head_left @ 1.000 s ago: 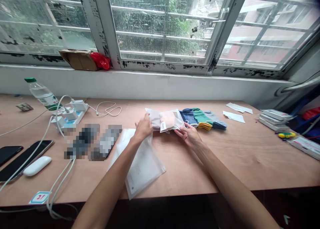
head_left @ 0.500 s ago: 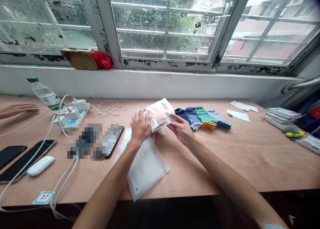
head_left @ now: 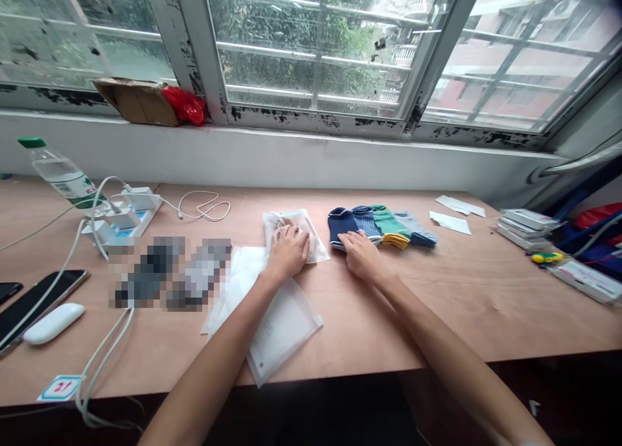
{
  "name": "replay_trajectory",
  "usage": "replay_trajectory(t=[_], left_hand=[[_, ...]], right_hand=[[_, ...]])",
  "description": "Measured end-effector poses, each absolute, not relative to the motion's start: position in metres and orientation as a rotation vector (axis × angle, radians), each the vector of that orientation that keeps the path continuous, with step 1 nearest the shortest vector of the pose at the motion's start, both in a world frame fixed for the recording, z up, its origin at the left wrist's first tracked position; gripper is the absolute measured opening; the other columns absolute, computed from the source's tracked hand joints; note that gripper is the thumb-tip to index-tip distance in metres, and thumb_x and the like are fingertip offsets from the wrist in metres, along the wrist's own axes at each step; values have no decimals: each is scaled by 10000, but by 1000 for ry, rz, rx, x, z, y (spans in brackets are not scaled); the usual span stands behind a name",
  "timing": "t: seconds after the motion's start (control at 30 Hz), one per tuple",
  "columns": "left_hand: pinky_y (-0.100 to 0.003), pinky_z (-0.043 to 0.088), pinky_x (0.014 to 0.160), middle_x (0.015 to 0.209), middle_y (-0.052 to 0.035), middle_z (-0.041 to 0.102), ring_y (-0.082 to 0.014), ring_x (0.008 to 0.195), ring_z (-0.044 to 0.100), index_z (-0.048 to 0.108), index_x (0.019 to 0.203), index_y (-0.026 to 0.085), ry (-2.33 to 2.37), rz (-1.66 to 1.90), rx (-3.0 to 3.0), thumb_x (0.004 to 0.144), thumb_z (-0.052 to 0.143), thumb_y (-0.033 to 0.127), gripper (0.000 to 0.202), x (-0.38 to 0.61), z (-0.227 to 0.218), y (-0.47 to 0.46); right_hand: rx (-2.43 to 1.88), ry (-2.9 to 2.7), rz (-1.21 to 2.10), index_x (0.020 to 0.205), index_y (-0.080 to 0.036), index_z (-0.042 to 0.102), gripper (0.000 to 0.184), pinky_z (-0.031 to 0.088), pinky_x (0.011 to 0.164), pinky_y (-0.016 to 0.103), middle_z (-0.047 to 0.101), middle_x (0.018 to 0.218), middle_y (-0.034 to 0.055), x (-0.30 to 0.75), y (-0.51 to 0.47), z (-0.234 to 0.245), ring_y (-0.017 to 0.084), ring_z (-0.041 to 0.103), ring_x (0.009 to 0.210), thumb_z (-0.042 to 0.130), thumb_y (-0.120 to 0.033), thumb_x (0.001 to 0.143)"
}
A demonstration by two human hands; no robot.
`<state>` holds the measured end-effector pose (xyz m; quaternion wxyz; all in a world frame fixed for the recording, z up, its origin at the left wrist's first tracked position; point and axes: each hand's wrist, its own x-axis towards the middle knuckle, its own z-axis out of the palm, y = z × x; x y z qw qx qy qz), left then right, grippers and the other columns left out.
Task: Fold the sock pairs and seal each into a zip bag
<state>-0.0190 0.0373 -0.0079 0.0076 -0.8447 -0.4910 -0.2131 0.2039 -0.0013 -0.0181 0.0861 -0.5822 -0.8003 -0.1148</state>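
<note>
My left hand (head_left: 289,251) lies on a small frosted plastic bag (head_left: 311,235) with something pale inside, pressing it flat on the wooden table (head_left: 437,297). Its fingers are bent over the bag. My right hand (head_left: 359,255) rests with fingers stretched flat on the near end of a fanned row of folded socks (head_left: 383,224), touching the dark blue one at the left of the row. The others are blue striped, green with a yellow cuff, and grey-blue. Under my left forearm lies a stack of empty frosted bags (head_left: 276,323).
At left are a power strip (head_left: 121,216) with white cables, a water bottle (head_left: 58,174), phones (head_left: 36,297) and a white mouse-like object (head_left: 53,321). White paper slips (head_left: 449,221) and flat packets (head_left: 527,222) lie at right. A cardboard piece and red bag sit on the sill.
The filled bag was held up in both hands; now it lies flat on the table under my left hand. My right hand has let go and moved right onto the socks.
</note>
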Motion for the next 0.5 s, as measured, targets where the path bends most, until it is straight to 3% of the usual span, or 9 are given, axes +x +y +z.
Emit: replay_trajectory(t=[0.13, 0.23, 0.5], left_hand=[[-428, 409, 1018, 1208, -119, 573, -266, 1178, 488, 634, 1123, 220, -1447, -723, -2691, 963, 394, 330, 308, -21, -14, 42], [-424, 422, 1007, 1199, -116, 573, -262, 1172, 492, 632, 1127, 215, -1438, -767, -2685, 967, 384, 328, 316, -23, -15, 42], [-504, 313, 1113, 1252, -114, 574, -252, 1237, 466, 619, 1147, 218, -1505, -789, -2702, 971, 370, 327, 323, -24, -12, 38]], right_hand=[[-1805, -2401, -348, 1210, -73, 593, 401, 402, 969, 375, 663, 1125, 176, 190, 6, -24, 269, 575, 1038, 359, -31, 887], [-1829, -2390, -330, 1085, -106, 634, 328, 440, 839, 341, 670, 1033, 156, 185, 4, -22, 265, 585, 956, 387, -37, 881], [-1568, -2081, -4, 1071, -159, 625, 317, 467, 854, 335, 684, 1059, 114, 196, -15, -15, 239, 618, 962, 561, -94, 767]])
